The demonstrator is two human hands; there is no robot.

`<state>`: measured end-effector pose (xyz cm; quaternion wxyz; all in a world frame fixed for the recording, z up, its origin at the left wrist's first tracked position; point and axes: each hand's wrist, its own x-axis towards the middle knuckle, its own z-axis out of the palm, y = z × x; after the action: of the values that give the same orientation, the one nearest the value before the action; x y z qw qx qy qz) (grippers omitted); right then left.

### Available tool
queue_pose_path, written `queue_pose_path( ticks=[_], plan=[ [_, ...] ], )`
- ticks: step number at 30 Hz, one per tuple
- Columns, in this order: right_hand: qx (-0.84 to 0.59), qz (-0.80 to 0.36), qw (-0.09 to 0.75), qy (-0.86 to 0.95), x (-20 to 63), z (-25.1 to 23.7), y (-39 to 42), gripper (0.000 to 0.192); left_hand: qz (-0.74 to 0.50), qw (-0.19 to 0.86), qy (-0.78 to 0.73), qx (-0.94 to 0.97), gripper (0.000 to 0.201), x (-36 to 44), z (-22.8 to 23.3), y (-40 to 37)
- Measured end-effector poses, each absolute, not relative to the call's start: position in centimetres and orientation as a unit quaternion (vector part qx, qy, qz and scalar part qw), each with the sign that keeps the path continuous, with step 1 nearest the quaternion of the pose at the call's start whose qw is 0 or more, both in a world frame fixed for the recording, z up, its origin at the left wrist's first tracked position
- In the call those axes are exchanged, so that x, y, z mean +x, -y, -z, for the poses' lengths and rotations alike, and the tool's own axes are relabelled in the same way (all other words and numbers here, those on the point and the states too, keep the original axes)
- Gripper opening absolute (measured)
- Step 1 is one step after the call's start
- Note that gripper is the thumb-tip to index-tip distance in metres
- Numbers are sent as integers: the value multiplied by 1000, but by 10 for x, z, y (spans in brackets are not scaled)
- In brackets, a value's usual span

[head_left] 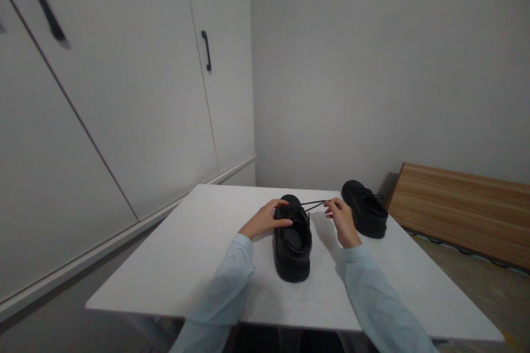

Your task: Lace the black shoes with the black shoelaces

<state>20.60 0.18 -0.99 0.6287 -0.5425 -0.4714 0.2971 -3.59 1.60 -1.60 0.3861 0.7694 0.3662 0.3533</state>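
White table [186, 253], shoe [292, 242] between hands, lace [312, 205] in right grip [333, 208].

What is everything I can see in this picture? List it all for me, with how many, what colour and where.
near shoe: 1, black, middle of the table, between the two hands
lace: 1, black, stretched from the near shoe to the right hand
far shoe: 1, black, far right of the table, touched by no hand
table: 1, white, in front of the person
cupboard doors: white, along the left wall, with black handles
wooden board: 1, brown, low against the right wall
sleeves: 2, pale blue, on the person's arms
left hand: 1, resting on the near shoe's upper
right hand: 1, pinching the lace's end
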Motion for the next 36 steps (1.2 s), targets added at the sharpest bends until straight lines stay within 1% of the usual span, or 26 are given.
queue_pose_path(
  ticks=[4, 6, 9, 12, 16, 17, 20, 21, 23, 26, 29, 31, 36],
  plan=[
    [-537, -287, 637, 473, 208, 13, -4, 18, -357, 386, -362, 770, 57, -36, 16, -16],
    [-531, -274, 656, 461, 212, 13, -6, 17, -359, 387, -360, 769, 56, -36, 16, -16],
    [-516, -231, 693, 446, 218, 10, -7, 16, -360, 386, -361, 769, 56, -36, 16, -16],
    [-513, -188, 689, 477, 219, 9, -7, 19, -360, 384, -363, 769, 56, -35, 15, -16],
    [-491, -226, 633, 554, 212, 15, -10, 21, -361, 380, -363, 771, 56, -35, 14, -14],
    [-487, -236, 606, 583, 210, 19, -10, 25, -361, 380, -362, 771, 56, -35, 13, -14],
    [-495, -241, 488, 677, 206, 30, -12, 55, -362, 384, -362, 769, 56, -36, 12, -13],
    [-501, -222, 457, 700, 206, 34, -13, 62, -361, 386, -362, 768, 56, -36, 12, -13],
    [-510, -168, 421, 731, 206, 41, -13, 69, -360, 393, -360, 766, 56, -36, 12, -13],
    [-524, -88, 414, 739, 208, 46, -14, 75, -378, 404, -359, 751, 47, -36, 10, -12],
    [-556, -35, 428, 712, 211, 46, -13, 75, -389, 396, -369, 745, 32, -34, 8, -12],
    [-561, -22, 440, 701, 211, 42, -12, 70, -386, 381, -376, 751, 27, -33, 6, -11],
    [-525, -44, 464, 712, 205, 24, -5, 48, -395, 344, -383, 761, 28, -33, 9, -13]
  ],
)
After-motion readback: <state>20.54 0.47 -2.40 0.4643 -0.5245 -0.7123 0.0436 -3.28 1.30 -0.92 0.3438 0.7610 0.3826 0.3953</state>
